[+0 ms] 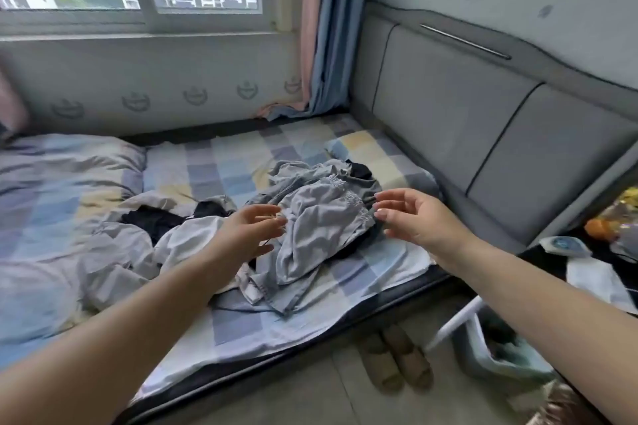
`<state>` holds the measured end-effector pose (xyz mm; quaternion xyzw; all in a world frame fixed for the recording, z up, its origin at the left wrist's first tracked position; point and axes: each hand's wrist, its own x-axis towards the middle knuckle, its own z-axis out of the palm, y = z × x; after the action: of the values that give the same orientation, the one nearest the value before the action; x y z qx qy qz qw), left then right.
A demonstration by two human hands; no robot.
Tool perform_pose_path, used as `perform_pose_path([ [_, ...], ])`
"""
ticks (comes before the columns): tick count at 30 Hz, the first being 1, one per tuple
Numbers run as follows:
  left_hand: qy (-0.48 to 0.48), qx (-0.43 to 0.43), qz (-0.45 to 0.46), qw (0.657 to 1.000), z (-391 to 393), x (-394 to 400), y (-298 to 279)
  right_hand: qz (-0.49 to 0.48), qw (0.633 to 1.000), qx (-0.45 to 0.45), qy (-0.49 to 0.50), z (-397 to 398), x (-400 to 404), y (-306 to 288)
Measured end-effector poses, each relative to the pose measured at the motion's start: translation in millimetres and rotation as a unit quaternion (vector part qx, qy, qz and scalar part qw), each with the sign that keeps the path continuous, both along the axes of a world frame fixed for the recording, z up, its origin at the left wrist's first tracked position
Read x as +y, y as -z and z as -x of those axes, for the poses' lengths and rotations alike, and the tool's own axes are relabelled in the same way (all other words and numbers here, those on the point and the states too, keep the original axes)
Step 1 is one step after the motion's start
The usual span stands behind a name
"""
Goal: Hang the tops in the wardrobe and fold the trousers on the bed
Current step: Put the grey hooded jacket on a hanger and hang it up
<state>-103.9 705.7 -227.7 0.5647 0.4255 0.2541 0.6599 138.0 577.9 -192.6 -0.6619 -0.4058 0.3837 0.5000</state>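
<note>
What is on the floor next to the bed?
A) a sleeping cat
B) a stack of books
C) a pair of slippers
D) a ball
C: a pair of beige slippers lies side by side on the floor, right below the edge of the bed.

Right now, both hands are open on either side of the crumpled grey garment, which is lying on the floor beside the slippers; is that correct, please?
Not quite. The head view shows the grey garment lying on the bed, not the floor. The left hand and right hand are indeed open on either side of it.
</note>
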Motion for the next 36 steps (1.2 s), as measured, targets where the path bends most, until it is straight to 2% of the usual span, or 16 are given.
perform_pose_path([
  [6,-0.119,0.031,0.044,0.991,51,40,44,0.050,0.993,0.047,-0.093,23,99,49],
  [13,-0.224,0.070,0.092,0.968,71,92,80,0.105,0.971,0.075,-0.199,39,209,98],
  [22,-0.382,0.072,0.148,0.910,119,130,101,0.179,0.939,0.119,-0.269,102,304,145],
  [30,-0.408,0.074,0.187,0.890,207,166,132,0.198,0.926,0.097,-0.306,199,356,171],
  [36,-0.382,0.070,0.215,0.896,294,249,171,0.225,0.937,0.104,-0.246,290,413,210],
])
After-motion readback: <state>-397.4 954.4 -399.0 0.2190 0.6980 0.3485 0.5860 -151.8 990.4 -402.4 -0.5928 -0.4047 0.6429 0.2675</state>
